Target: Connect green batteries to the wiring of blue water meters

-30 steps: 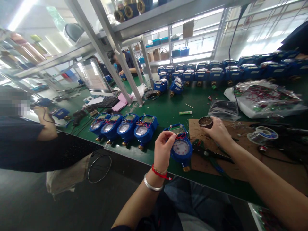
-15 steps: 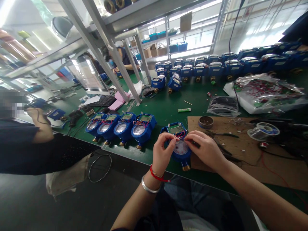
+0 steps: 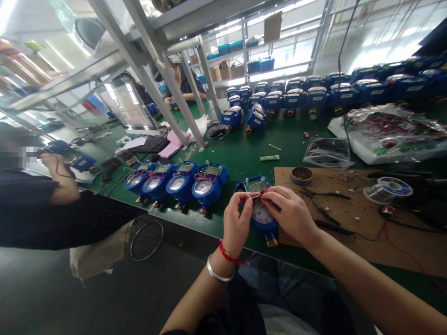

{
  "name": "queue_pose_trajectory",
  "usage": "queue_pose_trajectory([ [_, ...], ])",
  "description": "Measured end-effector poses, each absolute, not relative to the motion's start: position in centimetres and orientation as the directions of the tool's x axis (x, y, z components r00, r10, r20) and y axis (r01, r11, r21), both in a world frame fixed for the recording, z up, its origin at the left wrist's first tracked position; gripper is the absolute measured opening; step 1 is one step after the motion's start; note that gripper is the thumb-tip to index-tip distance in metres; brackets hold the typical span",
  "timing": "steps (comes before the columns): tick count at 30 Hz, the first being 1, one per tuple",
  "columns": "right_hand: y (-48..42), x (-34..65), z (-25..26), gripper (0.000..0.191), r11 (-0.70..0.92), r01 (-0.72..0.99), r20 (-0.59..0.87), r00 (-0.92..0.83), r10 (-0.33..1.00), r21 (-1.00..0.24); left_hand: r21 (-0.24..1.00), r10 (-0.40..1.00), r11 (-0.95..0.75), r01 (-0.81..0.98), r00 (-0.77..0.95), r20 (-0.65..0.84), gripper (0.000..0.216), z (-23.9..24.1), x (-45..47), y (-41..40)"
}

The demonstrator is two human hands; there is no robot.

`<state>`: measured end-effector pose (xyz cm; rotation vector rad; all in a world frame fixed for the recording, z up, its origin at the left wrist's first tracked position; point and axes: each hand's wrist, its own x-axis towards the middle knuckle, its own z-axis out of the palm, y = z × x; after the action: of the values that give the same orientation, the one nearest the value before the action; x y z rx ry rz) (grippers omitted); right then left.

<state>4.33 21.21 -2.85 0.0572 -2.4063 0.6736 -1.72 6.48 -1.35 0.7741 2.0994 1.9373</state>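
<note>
A blue water meter (image 3: 266, 226) with an open electronics top and a brass fitting lies in front of me at the table edge. Over its round dial, my left hand (image 3: 236, 222) is closed in a pinch on a thin whitish strand that looks like a wire. My right hand (image 3: 292, 215) pinches at the coloured wires beside it, its fingertips almost meeting the left ones. Exactly which wire sits in the right fingers is hidden. Above the fingers shows the meter's small display (image 3: 257, 184).
Several similar meters (image 3: 209, 186) stand in a row to the left, and more (image 3: 293, 100) line the back. On the right are cardboard (image 3: 377, 251), pliers (image 3: 319, 204), a round tin (image 3: 301, 176), a solder spool (image 3: 387, 190) and bagged wired boards (image 3: 394, 132). A co-worker (image 3: 28, 204) sits left.
My right hand has moved left, closer to my left fingertips. The whitish strand now shows between the hands. The view has shifted slightly.
</note>
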Motion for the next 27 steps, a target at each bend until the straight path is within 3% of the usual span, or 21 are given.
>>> queue_pose_trajectory([
  [20, 21.4, 3.9, -2.5, 0.015, 0.871, -0.225, 0.557, -0.828, 0.065, -0.437, 0.981, 0.493, -0.025, 0.195, -0.851, 0.181, 0.011, -1.2, -1.7, 6.5],
  [27, 21.6, 4.9, -2.9, 0.017, 0.827, -0.222, 0.537, -0.836, 0.110, -0.516, 0.966, 0.487, 0.006, 0.259, -0.844, 0.223, 0.009, -1.4, -1.5, 6.6],
])
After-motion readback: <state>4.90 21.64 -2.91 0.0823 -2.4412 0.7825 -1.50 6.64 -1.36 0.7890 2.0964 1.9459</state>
